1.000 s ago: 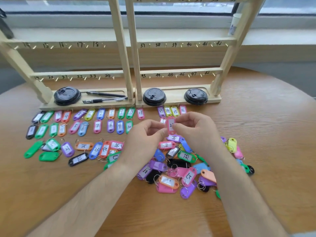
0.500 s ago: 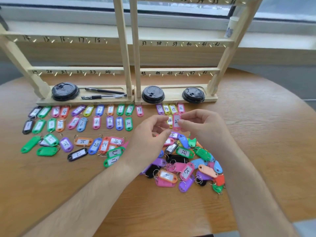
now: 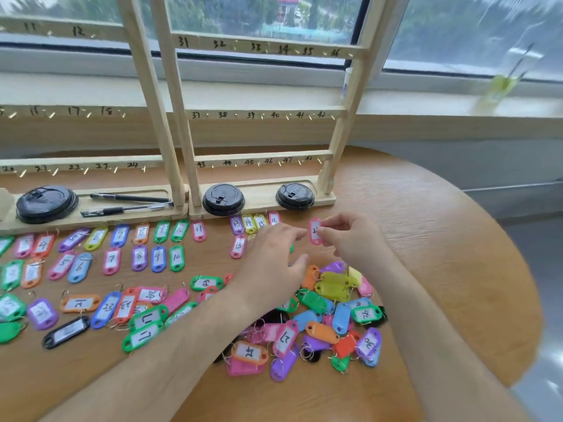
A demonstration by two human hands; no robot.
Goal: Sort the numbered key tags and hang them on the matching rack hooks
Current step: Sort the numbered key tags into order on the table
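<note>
Above round wooden desk (image 3: 426,254), before pale wooden rack (image 3: 338,141) | small pink plastic key tag (image 3: 315,231): pinched upright by right grip (image 3: 353,242) | left grip (image 3: 271,260): spread, empty | likely light, stiff, slick; pinch flat faces.

Pink key tag (image 3: 314,230) upright (number partly hidden), mixed-colour tag heap (image 3: 322,332) just below, sorted rows (image 3: 139,257) left

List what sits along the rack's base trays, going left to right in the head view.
left lid → pens → middle lid → right lid
</note>
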